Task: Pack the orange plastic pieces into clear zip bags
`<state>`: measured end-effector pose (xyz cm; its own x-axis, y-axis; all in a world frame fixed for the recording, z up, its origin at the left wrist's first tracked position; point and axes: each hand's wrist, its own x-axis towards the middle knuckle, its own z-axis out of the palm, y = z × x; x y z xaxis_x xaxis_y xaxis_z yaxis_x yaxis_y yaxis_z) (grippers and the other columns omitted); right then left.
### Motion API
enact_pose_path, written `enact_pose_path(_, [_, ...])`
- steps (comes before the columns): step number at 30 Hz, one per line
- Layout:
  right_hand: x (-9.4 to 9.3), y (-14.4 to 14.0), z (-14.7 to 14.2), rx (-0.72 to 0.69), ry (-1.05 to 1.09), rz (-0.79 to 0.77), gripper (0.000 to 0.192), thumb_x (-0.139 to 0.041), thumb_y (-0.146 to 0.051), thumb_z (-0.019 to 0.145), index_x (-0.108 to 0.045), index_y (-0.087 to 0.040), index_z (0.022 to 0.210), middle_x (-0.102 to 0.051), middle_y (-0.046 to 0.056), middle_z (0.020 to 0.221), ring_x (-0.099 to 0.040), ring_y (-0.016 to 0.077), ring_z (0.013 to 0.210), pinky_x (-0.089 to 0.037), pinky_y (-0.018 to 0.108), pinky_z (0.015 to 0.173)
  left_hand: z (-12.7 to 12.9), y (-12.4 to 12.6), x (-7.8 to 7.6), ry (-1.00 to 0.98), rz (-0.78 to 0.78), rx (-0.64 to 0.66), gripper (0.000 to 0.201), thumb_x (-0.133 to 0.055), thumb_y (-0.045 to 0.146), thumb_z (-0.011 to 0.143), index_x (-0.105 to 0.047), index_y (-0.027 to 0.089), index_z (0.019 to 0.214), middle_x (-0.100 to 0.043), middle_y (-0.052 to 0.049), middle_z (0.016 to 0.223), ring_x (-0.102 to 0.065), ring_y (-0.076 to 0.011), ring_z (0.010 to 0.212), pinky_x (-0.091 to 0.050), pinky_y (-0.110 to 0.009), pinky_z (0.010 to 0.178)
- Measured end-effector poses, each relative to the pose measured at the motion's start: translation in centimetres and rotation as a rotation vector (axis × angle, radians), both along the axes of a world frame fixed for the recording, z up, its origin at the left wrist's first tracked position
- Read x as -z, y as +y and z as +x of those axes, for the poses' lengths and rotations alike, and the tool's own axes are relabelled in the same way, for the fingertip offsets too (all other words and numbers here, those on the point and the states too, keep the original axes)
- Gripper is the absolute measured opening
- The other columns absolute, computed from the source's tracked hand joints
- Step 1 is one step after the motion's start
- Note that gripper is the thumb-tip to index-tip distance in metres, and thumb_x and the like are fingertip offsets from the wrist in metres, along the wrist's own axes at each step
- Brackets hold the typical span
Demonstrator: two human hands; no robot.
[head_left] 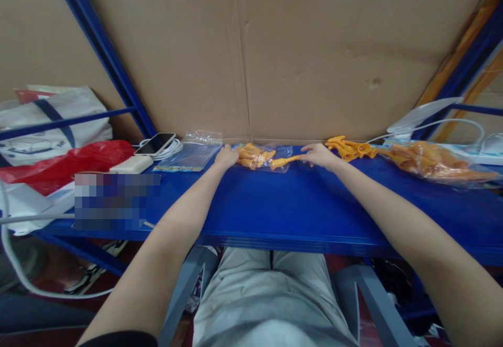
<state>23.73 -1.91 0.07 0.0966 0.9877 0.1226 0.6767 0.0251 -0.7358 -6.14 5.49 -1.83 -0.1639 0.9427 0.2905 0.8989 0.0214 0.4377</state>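
Observation:
My left hand (227, 156) is closed on the left end of a clear plastic bag (288, 153) that lies on the blue shelf. Inside the bag are several orange plastic horn-shaped pieces (253, 155). My right hand (317, 156) pinches the thin end of one more orange horn-shaped piece (282, 162), whose wide end points left into the bag's right side. Just beyond that hand sits a loose pile of the same orange pieces (349, 149). Farther right lies a filled clear bag (432, 162) of them.
Flat clear packets (188, 154) lie left of my left hand. Beyond them are a phone (155, 144) on a coiled white cable, a white power bank (131, 165) and a red plastic bag (86, 161). Cardboard (298, 53) walls the back; blue posts (106, 48) frame the sides.

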Motion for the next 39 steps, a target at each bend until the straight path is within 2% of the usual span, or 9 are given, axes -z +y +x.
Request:
enact_pose_path(3, [-0.6,-0.8,-0.5,0.000,0.236,-0.090,0.026,-0.070,-0.013,0.081,-0.067,-0.013,0.107,-0.068,0.001,0.061,-0.051,0.0071,0.039,-0.033,0.016,0.036,0.1,-0.4,-0.3,0.014,-0.001,0.029,0.041,-0.038,0.038,0.096,-0.062,0.011,0.115,-0.068,-0.022,0.123,-0.065,-0.0329,0.115,-0.050,-0.040,0.091])
enact_pose_path(7, [-1.0,-1.3,-1.2,0.014,0.463,-0.175,0.004,-0.064,-0.020,0.090,-0.064,-0.016,0.091,-0.069,0.002,0.064,-0.058,0.0088,0.043,-0.041,0.017,0.040,0.3,-0.6,-0.4,0.027,-0.004,0.051,0.039,-0.037,0.039,0.097,-0.064,0.013,0.110,-0.069,-0.020,0.121,-0.066,-0.0309,0.113,-0.050,-0.036,0.088])
enact_pose_path(13, [-1.2,-1.3,-1.8,0.090,0.560,-0.027,0.017,-0.067,-0.027,0.089,-0.058,-0.018,0.078,-0.061,-0.002,0.055,-0.054,0.0067,0.041,-0.042,0.017,0.043,0.6,-0.4,-0.3,0.060,0.014,0.078,0.033,-0.041,0.036,0.096,-0.064,0.016,0.108,-0.072,-0.016,0.117,-0.067,-0.0286,0.109,-0.051,-0.034,0.085])
enact_pose_path(17, [-1.7,-1.3,-1.6,0.131,0.603,0.065,0.009,-0.065,-0.017,0.087,-0.058,-0.018,0.081,-0.059,-0.004,0.055,-0.049,0.0057,0.039,-0.041,0.017,0.043,0.6,-0.6,-0.2,0.088,0.034,0.088,0.032,-0.040,0.034,0.096,-0.064,0.016,0.108,-0.072,-0.016,0.116,-0.067,-0.0279,0.109,-0.051,-0.034,0.085])
enact_pose_path(21, [-2.4,-1.3,-1.3,0.179,0.658,0.103,0.013,-0.057,-0.010,0.088,-0.054,-0.018,0.079,-0.056,-0.004,0.054,-0.045,0.0060,0.040,-0.039,0.018,0.043,0.8,-1.2,-0.4,0.108,0.035,0.095,0.034,-0.039,0.034,0.097,-0.063,0.015,0.111,-0.070,-0.017,0.119,-0.066,-0.0281,0.111,-0.051,-0.034,0.087])
enact_pose_path(30, [-2.0,-1.6,-2.2,0.036,0.767,-0.184,0.027,-0.047,-0.003,0.093,-0.054,-0.015,0.070,-0.061,0.002,0.057,-0.051,0.0066,0.047,-0.045,0.016,0.049,1.1,-1.5,-0.6,0.132,0.065,0.139,0.035,-0.040,0.035,0.097,-0.062,0.014,0.116,-0.069,-0.016,0.121,-0.063,-0.0260,0.117,-0.048,-0.033,0.094])
enact_pose_path(34, [-1.9,-1.5,-1.9,-0.043,0.783,-0.246,0.028,-0.047,-0.001,0.093,-0.057,-0.014,0.070,-0.062,0.003,0.057,-0.053,0.0081,0.049,-0.048,0.018,0.053,1.5,-1.7,-1.1,0.076,0.064,0.183,0.031,-0.043,0.032,0.097,-0.064,0.014,0.112,-0.069,-0.014,0.121,-0.063,-0.0240,0.116,-0.047,-0.030,0.095])
enact_pose_path(39, [-1.8,-1.1,-0.9,-0.077,0.785,-0.324,0.029,-0.045,-0.001,0.094,-0.060,-0.012,0.072,-0.063,0.004,0.056,-0.057,0.0088,0.050,-0.046,0.018,0.052,2.0,-2.1,-1.6,-0.060,0.059,0.235,0.026,-0.047,0.026,0.095,-0.066,0.014,0.108,-0.070,-0.012,0.121,-0.062,-0.0223,0.116,-0.046,-0.028,0.096])
